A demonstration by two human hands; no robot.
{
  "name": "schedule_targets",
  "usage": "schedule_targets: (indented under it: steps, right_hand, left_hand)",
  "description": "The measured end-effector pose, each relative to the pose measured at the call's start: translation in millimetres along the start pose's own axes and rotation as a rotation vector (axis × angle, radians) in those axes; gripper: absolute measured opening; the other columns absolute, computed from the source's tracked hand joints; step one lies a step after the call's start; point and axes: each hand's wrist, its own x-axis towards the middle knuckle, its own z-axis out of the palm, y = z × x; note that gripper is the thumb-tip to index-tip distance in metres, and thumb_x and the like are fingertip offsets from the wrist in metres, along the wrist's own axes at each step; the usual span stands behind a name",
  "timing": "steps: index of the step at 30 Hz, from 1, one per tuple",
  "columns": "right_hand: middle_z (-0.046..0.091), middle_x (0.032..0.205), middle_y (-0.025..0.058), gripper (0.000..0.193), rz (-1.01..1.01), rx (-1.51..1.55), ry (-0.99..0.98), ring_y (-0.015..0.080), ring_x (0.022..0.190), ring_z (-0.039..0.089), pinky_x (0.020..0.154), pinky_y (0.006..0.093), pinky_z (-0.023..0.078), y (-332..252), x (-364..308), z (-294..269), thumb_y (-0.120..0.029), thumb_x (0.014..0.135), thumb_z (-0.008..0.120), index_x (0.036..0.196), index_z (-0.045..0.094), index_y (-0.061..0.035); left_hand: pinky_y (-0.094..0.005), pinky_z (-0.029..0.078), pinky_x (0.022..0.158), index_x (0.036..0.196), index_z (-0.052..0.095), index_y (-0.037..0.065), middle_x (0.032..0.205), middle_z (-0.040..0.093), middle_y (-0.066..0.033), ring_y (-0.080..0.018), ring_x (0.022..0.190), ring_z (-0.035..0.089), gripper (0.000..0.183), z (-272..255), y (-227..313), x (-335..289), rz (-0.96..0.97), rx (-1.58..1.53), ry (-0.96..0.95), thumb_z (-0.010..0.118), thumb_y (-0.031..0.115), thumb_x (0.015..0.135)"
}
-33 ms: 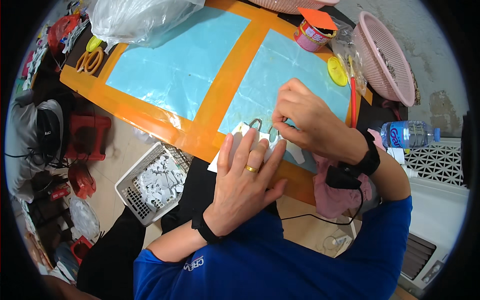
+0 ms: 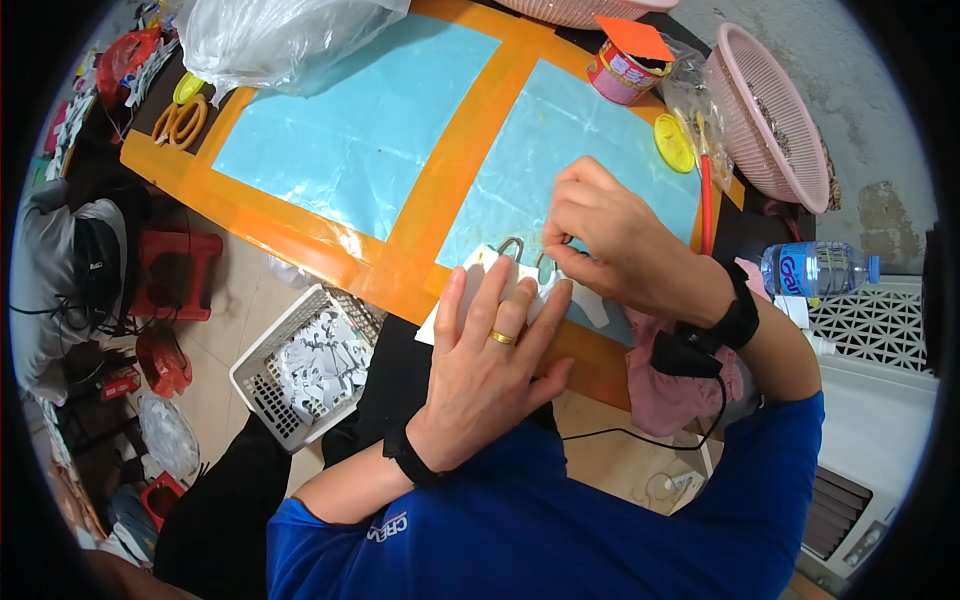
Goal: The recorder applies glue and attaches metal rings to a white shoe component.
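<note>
My left hand (image 2: pixel 495 350), a gold-coloured ring on one finger, lies flat with its fingers stretched over a white paper-like piece (image 2: pixel 428 326) at the table's near edge. Past the fingertips stick out two thin grey cord-like loops (image 2: pixel 513 244). My right hand (image 2: pixel 615 240) is closed in a pinch at the right-hand loop; its fingertips hide most of the gripped part. A pointed white tab (image 2: pixel 594 309) shows below the right hand. Much of the white piece is covered by my left hand.
Orange tape frames blue sheets (image 2: pixel 350 130) on the table. A clear plastic bag (image 2: pixel 280 45) and orange scissors (image 2: pixel 180 122) lie far left; a tin (image 2: pixel 628 72), red-handled brush (image 2: pixel 707 205) and pink basket (image 2: pixel 770 120) stand right. A white basket (image 2: pixel 265 385) of paper pieces sits below left.
</note>
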Motion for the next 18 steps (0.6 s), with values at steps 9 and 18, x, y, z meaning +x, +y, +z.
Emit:
schedule_targets:
  steps: [9, 18]
  right_hand:
    - [0.067, 0.097, 0.0073, 0.010, 0.080, -0.190, 0.151, 0.0309, 0.105, 0.062, 0.090, 0.0432, 0.050, -10.3, -11.9, -1.1, -0.014, 0.087, 0.079, 0.094, 0.077, -0.0076]
    - [0.066, 0.097, 0.0068, 0.007, 0.033, -0.177, 0.116, 0.0307, 0.105, 0.062, 0.087, 0.0457, 0.049, -12.5, -16.6, 15.4, -0.010, 0.087, 0.077, 0.090, 0.072, -0.0066]
  left_hand:
    - [-0.0612, 0.019, 0.130, 0.153, 0.064, 0.028, 0.140, 0.056, -0.0077, -0.0349, 0.151, 0.042, 0.075, 1.3, 1.8, -2.3, -0.023, 0.022, 0.005, 0.083, 0.050, 0.084]
    - [-0.0633, 0.016, 0.131, 0.149, 0.067, 0.028, 0.140, 0.055, -0.0065, -0.0352, 0.156, 0.038, 0.071, 1.3, 1.6, -3.4, -0.026, 0.038, -0.011, 0.083, 0.051, 0.084]
